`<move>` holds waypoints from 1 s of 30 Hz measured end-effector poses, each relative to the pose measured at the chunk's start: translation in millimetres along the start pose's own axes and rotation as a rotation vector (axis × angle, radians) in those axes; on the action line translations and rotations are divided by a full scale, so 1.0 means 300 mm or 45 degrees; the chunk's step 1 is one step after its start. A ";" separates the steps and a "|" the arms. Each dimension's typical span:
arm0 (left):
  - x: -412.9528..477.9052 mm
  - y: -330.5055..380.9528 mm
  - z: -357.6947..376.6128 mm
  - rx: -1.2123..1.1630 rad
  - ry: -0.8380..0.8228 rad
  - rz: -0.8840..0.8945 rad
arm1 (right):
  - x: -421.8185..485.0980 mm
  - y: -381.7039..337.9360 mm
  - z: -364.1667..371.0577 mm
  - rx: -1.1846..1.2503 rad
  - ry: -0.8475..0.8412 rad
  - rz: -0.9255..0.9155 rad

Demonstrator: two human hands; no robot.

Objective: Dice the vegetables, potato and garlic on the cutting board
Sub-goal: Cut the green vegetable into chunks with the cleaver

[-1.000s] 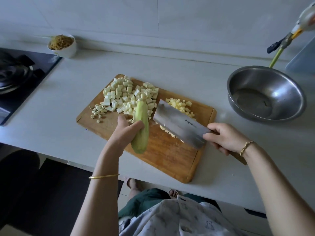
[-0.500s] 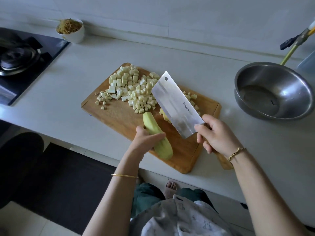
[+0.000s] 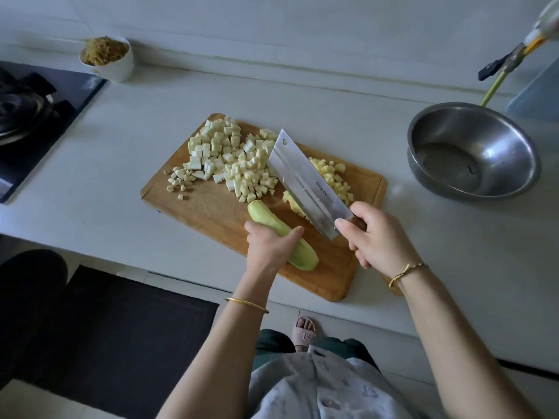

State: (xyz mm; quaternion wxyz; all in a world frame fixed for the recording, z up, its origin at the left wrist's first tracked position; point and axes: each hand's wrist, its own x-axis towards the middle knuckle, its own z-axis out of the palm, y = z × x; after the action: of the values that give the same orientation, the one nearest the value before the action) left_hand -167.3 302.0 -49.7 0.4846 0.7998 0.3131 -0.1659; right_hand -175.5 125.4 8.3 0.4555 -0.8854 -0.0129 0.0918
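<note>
A wooden cutting board lies on the white counter. On its far half sits a heap of pale diced vegetable, small garlic pieces to the left and yellow diced potato to the right. My left hand grips a peeled light-green vegetable lying on the board's near part. My right hand holds the handle of a cleaver, whose blade is raised and angled over the potato pile, just right of the green vegetable.
A steel bowl stands on the counter to the right, beside a tap with a yellow-green hose. A white cup of shredded food sits at the back left next to the black gas stove. The counter edge runs just below the board.
The green vegetable went from tilted upward in my left hand to lying on the board. The cleaver swung from low and flat to raised, its tip pointing away from me.
</note>
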 end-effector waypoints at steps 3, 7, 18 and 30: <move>0.005 -0.002 -0.017 -0.088 -0.050 -0.007 | -0.018 -0.006 0.010 -0.013 0.022 0.029; 0.015 -0.004 -0.039 -0.186 -0.094 -0.018 | -0.038 -0.014 0.019 -0.045 0.026 0.044; -0.013 -0.039 -0.010 -0.458 -0.085 -0.057 | -0.070 -0.050 0.016 -0.334 -0.014 0.019; -0.050 -0.042 0.042 -0.507 0.105 -0.040 | -0.027 -0.098 -0.032 -0.600 -0.325 -0.079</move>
State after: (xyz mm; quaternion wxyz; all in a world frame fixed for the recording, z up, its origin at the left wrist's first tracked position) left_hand -186.4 290.2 -55.7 0.6172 0.6892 0.3719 -0.0755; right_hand -180.0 134.1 38.6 0.2340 -0.9475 -0.1182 0.1833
